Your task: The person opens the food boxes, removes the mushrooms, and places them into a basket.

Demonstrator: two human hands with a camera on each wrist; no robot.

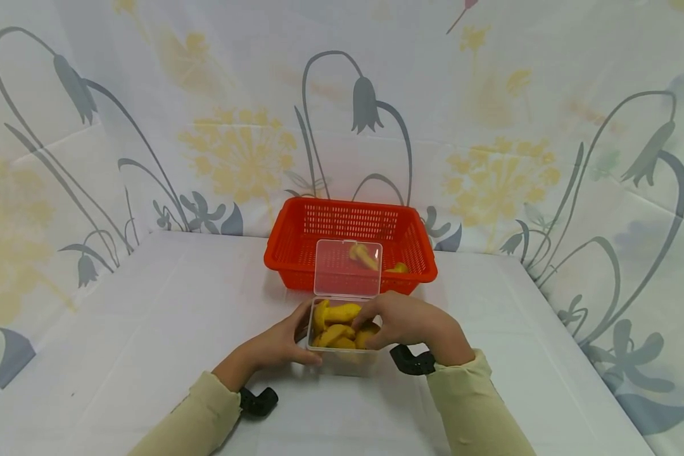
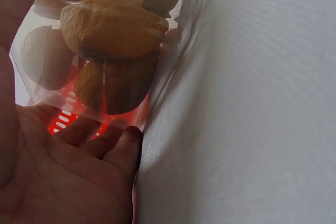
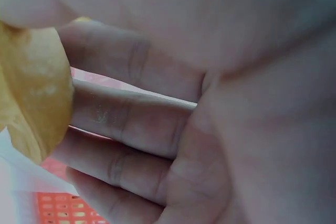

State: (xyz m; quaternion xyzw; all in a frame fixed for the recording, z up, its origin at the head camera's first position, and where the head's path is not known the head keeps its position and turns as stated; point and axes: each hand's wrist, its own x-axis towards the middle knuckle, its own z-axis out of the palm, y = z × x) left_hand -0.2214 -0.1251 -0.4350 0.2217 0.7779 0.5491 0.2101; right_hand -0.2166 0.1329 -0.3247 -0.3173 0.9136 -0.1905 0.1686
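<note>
A clear plastic box [image 1: 348, 364] stands on the white table, filled with several yellow mushrooms [image 1: 337, 313]. Its hinged lid [image 1: 329, 269] is swung up at the back. My left hand [image 1: 276, 345] holds the box by its left side, thumb at the near corner and fingers along the wall; the left wrist view shows mushrooms [image 2: 113, 30] through the clear plastic. From the right, my right hand [image 1: 413, 322] reaches over the rim and pinches a yellow mushroom [image 3: 37, 87] between thumb and fingers, at the right end of the box.
Just behind the box is a red perforated basket [image 1: 285, 244]. Inside it lie a yellow mushroom [image 1: 365, 256], seen through the raised lid, and another mushroom [image 1: 399, 268] to the right. A flower-patterned cloth [image 1: 348, 126] hangs behind the table.
</note>
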